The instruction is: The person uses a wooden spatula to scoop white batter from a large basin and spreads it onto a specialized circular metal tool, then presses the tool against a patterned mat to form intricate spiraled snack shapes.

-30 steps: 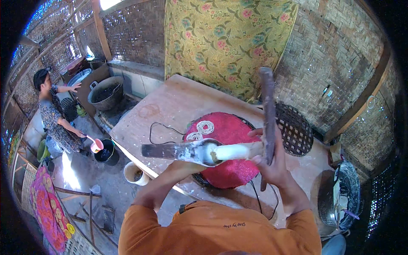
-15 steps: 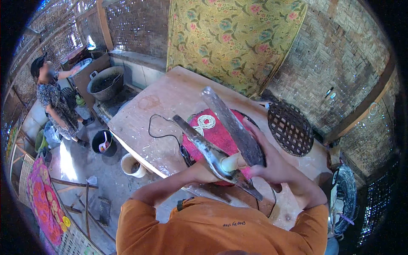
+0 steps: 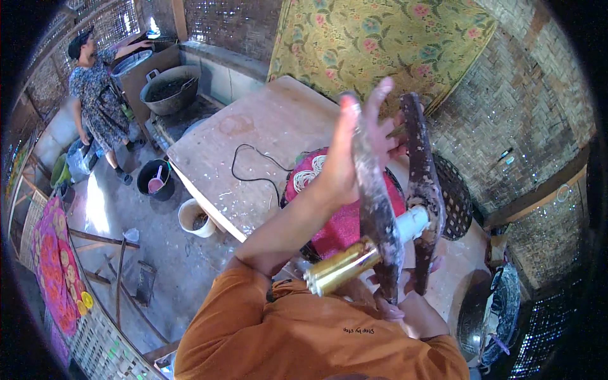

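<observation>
The left hand is unclenched, its thumb and fingers spread wide about the upper part of the near wooden bar; blur hides how firmly the palm meets the wood. The right hand is lower, its fingers curled about the lower ends of the press, grasping it, though the bars hide much of it. The press is in the air in front of the person's chest, over the near part of the bench. It consists of 2 dark, worn bars standing roughly upright and apart, the far wooden bar to the right. A white cylinder spans the gap between the 2 bars, and a gold cylinder juts from the near bar toward the lower left.

Beneath, on the bench, lies a round red tray with coiled white strands near its upper left edge. A black cord loops to the left of the tray, and a dark lattice basket is to its right.

On the floor at left are a white bucket and a black bucket with a pink dipper inside. Beyond, a co-worker stands near a large pot, 1 arm stretched out.
</observation>
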`<action>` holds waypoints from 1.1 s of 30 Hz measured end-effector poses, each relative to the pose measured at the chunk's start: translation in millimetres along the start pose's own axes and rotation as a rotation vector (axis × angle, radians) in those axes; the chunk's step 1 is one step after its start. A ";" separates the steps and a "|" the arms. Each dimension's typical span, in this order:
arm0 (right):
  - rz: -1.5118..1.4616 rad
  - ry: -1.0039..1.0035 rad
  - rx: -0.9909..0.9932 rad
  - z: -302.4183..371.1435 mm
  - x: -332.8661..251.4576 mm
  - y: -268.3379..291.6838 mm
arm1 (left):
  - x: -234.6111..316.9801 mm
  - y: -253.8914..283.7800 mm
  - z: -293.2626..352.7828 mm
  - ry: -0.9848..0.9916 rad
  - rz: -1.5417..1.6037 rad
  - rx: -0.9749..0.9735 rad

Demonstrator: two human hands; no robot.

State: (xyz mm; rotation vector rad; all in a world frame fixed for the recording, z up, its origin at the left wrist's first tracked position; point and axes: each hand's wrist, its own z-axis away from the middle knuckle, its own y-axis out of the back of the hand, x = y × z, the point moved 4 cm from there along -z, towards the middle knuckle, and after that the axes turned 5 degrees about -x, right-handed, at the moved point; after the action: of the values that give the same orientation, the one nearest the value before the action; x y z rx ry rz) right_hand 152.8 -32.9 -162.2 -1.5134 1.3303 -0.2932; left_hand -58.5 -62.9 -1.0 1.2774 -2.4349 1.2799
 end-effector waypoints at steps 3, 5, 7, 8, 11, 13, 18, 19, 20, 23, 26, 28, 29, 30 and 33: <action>0.063 0.003 0.091 11.8 -9.3 -2.5 | -7.5 37.4 -21.4 -0.018 -0.063 -0.062; 0.140 -0.033 0.262 11.7 -26.1 -5.2 | -9.2 67.8 -33.1 0.168 0.005 -0.077; 0.254 -0.111 0.557 8.0 -50.5 -1.3 | -3.1 98.0 -31.9 0.214 0.142 -0.018; 0.249 -0.116 0.562 4.4 -61.0 1.9 | -7.1 123.5 -31.4 0.225 0.223 0.032; 0.270 -0.171 0.733 -5.6 -84.9 15.7 | -26.4 187.2 -10.0 0.190 0.394 0.063; 0.158 -0.296 0.830 -22.3 -88.6 22.8 | -31.5 226.3 7.2 0.130 0.462 0.039; 0.370 -0.503 0.940 -33.6 -109.2 1.5 | -53.8 254.0 39.2 -0.086 0.633 0.270; 0.368 -0.507 0.936 -35.2 -115.8 0.5 | -53.3 254.6 36.1 -0.089 0.630 0.274; 0.457 -0.531 0.963 -39.8 -123.4 -3.2 | -47.6 253.5 30.9 -0.147 0.617 0.226; 0.636 -0.518 1.080 -45.4 -133.7 -7.5 | -25.5 241.1 13.0 -0.220 0.612 0.226; 0.795 -0.522 1.219 -29.0 -141.5 6.8 | 1.4 223.8 2.4 -0.246 0.556 0.151; 0.709 -0.472 1.106 -51.0 -127.9 -1.6 | 12.7 221.5 7.2 -0.226 0.488 0.151; 0.706 -0.472 1.100 -53.7 -126.0 -5.7 | 18.2 220.4 10.0 -0.213 0.415 0.154; 0.696 -0.492 1.078 -55.9 -122.7 -10.3 | 19.4 218.5 13.0 -0.202 0.447 0.161; 0.687 -0.507 1.080 -51.8 -122.0 -24.6 | 10.1 207.2 23.6 -0.218 0.425 0.274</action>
State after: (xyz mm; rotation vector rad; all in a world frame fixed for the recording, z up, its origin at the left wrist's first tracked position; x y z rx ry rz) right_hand 85.8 37.1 -68.5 -0.1646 0.9268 -0.1191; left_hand -207.8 -26.0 -142.1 1.0287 -2.8783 1.7088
